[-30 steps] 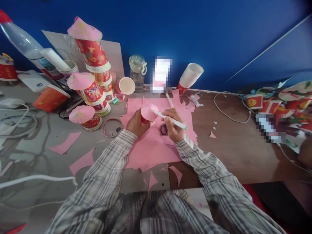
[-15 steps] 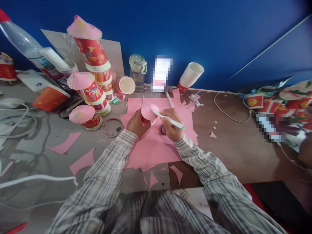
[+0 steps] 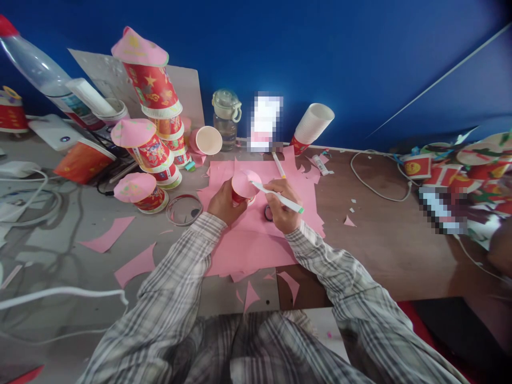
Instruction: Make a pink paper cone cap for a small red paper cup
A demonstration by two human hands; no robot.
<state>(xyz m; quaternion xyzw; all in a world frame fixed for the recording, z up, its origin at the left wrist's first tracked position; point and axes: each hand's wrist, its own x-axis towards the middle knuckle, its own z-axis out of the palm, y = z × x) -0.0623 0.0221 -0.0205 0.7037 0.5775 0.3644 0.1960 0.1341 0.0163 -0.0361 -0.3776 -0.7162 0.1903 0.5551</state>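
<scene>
My left hand [image 3: 224, 204] is wrapped round a small red paper cup [image 3: 239, 197] that wears a pink paper cone [image 3: 245, 183] on top. My right hand [image 3: 280, 208] pinches a white marker [image 3: 280, 197] with a green end, and its tip touches the pink cone. Both hands rest over a big pink paper sheet [image 3: 256, 242] spread on the table. Black scissors [image 3: 267, 214] lie half hidden under my right hand. A second white pen [image 3: 278, 164] lies on the sheet just beyond.
Stacked red cups with pink cone tops [image 3: 150, 106] stand at the back left, beside a clear tape roll [image 3: 184, 209]. A glass jar [image 3: 226, 117], a leaning stack of white cups [image 3: 312, 126], pink scraps [image 3: 107, 237] and white cables [image 3: 374, 184] lie about. More red cups [image 3: 460, 168] crowd the right.
My right hand and the marker have shifted a little to the left and nearer the cone. The left hand and cup have stayed put.
</scene>
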